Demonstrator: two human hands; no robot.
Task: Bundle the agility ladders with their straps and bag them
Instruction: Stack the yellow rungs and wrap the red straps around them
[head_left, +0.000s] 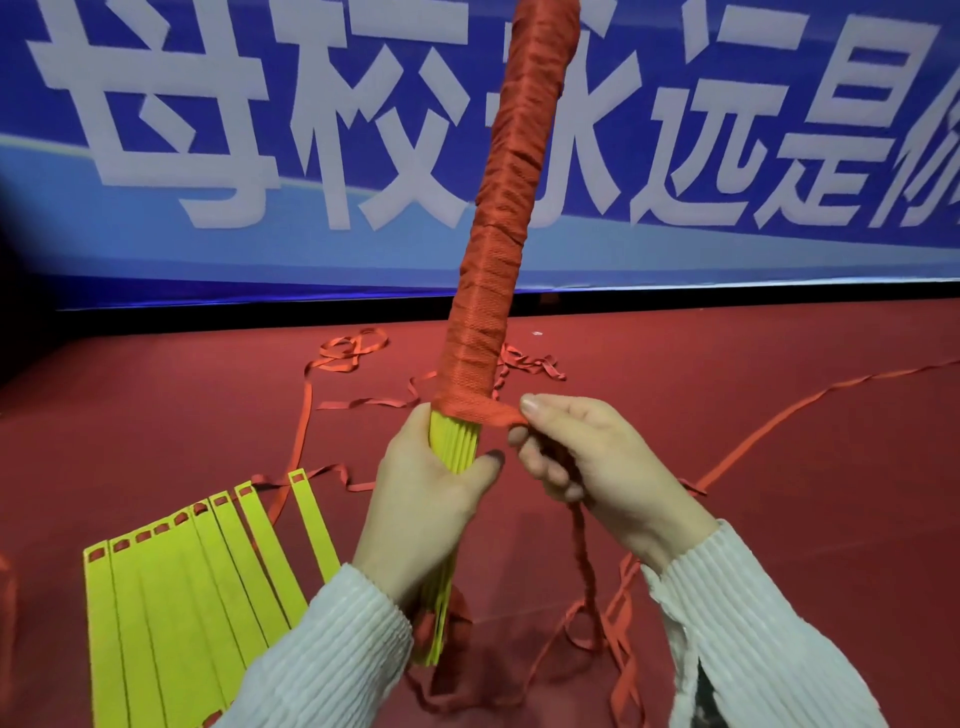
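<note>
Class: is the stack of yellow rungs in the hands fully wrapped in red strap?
Partly wrapped. Red strap covers the upper stack; bare yellow shows beside the left hand.

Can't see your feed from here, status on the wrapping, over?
Left hand grips yellow rung bundle. Right hand pinches red strap at wrap's lower edge. Second yellow ladder fanned on red floor, unbundled. Loose straps around.

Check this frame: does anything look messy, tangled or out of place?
Yes. Loose red strap lies in tangled loops across the red floor instead of being wound up. A second yellow ladder lies fanned out, unbundled, beside the left hand. Nothing looks damaged.
</note>
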